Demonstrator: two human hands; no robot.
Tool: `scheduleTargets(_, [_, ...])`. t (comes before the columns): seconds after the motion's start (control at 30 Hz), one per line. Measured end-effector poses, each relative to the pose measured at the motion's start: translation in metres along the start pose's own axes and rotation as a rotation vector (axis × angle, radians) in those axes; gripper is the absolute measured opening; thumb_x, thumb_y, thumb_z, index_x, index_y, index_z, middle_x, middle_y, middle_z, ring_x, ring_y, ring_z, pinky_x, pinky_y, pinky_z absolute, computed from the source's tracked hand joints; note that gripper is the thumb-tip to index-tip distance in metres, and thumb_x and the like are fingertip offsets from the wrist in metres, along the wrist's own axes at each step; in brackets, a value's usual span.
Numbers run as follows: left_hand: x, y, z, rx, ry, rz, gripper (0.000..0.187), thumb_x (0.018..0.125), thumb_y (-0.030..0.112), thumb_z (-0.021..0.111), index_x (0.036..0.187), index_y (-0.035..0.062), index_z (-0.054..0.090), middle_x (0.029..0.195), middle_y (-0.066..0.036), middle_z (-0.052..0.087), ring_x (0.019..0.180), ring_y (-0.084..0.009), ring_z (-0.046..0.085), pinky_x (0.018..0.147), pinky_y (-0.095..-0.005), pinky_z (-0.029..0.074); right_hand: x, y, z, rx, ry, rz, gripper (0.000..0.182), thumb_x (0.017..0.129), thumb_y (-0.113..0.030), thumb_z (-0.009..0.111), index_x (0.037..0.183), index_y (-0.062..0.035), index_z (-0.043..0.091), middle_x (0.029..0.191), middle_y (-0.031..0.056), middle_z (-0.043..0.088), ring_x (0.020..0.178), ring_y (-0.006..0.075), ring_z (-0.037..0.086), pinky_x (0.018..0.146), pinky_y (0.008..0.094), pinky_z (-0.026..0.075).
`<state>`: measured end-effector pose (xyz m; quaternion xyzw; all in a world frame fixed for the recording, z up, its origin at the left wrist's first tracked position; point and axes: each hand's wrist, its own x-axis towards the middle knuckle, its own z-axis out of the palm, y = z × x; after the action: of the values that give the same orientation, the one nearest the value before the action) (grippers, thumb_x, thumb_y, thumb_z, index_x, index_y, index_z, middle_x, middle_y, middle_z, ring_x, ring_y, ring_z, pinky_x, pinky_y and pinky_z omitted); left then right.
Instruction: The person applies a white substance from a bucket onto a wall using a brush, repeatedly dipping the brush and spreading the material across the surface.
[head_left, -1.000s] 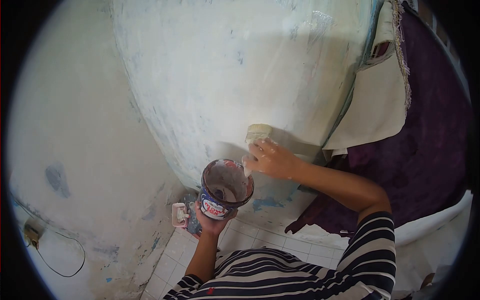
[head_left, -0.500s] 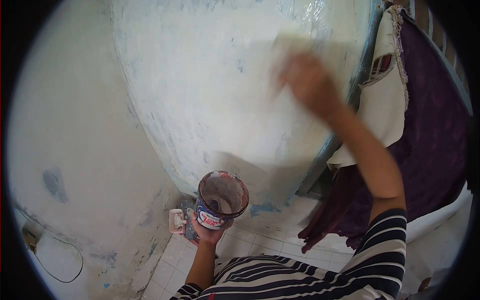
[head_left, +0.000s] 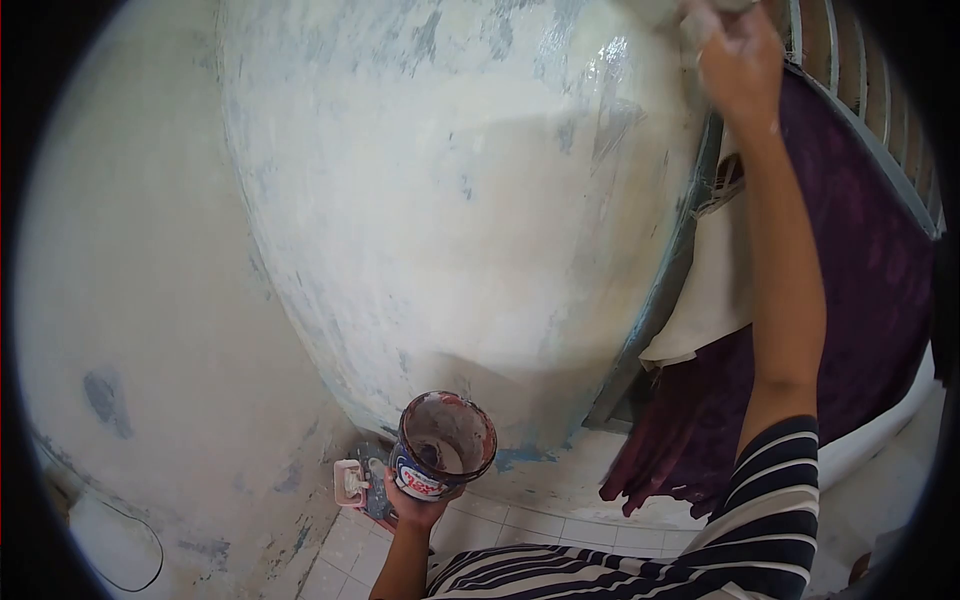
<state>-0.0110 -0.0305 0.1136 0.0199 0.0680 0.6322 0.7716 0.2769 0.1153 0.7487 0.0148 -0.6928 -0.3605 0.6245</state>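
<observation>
Right hand has swung from low on the wall up to its top edge, gripping a brush I can barely see, left hand cradles the paint can below; middle looks coated, bluish patches remain.

Soft daylight, fisheye view with black corners.
A wet sheen glares high on the wall; the raised right hand blurs slightly, and straight edges bow.
</observation>
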Motion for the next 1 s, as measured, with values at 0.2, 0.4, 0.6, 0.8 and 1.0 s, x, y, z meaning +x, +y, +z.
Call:
scheduleTargets(0.2, [0.002, 0.001, -0.002, -0.018, -0.053, 0.012, 0.095, 0.088, 0.084, 0.024, 0.155, 0.0172, 0.040, 0.150, -0.021, 0.046, 0.127, -0.0475, 0.051, 0.089, -0.0640, 0.048, -0.082, -0.065, -0.011, -0.414, -0.738, -0.258, 0.022, 0.092, -0.009, 0.059, 0.109, -0.0149, 0.072, 0.119, 0.0128, 0.069, 0.119, 0.0240, 0.064, 0.101, 0.0394, 0.054])
scheduleTargets(0.4, [-0.005, -0.003, 0.022, 0.035, 0.087, 0.046, 0.099, 0.087, 0.086, 0.025, 0.152, 0.0142, 0.042, 0.144, -0.023, 0.050, 0.119, -0.0481, 0.054, 0.073, -0.0573, 0.050, -0.201, -0.171, 0.005, 0.078, -1.220, -0.161, 0.019, 0.094, -0.021, 0.063, 0.110, -0.0165, 0.072, 0.111, 0.0144, 0.069, 0.103, 0.0312, 0.068, 0.094, 0.0463, 0.055])
scheduleTargets(0.6, [0.004, 0.003, -0.007, 0.031, -0.037, 0.006, 0.097, 0.086, 0.086, 0.029, 0.155, 0.0172, 0.040, 0.150, -0.018, 0.047, 0.125, -0.0450, 0.052, 0.080, -0.0607, 0.051, -0.040, -0.014, -0.003, 0.044, -0.356, 0.653, 0.030, 0.099, -0.017, 0.064, 0.127, -0.0037, 0.065, 0.113, 0.0082, 0.073, 0.103, 0.0162, 0.069, 0.089, 0.0311, 0.056])
scheduleTargets(0.8, [0.005, 0.003, -0.015, 0.011, -0.025, 0.030, 0.096, 0.087, 0.085, 0.028, 0.157, 0.0212, 0.038, 0.157, -0.016, 0.042, 0.136, -0.0447, 0.046, 0.096, -0.0690, 0.043, 0.016, 0.020, -0.027, -0.453, -0.263, 0.296, 0.033, 0.092, -0.013, 0.070, 0.124, -0.0065, 0.068, 0.118, 0.0094, 0.072, 0.108, 0.0214, 0.070, 0.092, 0.0342, 0.057])
scheduleTargets(1.0, [0.009, 0.002, -0.022, -0.024, -0.041, -0.004, 0.097, 0.087, 0.086, 0.026, 0.158, 0.0211, 0.036, 0.158, -0.015, 0.041, 0.138, -0.0452, 0.044, 0.100, -0.0689, 0.042, -0.176, -0.138, 0.011, -0.311, -0.971, -0.580, 0.014, 0.093, -0.024, 0.061, 0.101, -0.0130, 0.064, 0.096, 0.0077, 0.068, 0.089, 0.0225, 0.071, 0.082, 0.0409, 0.060])
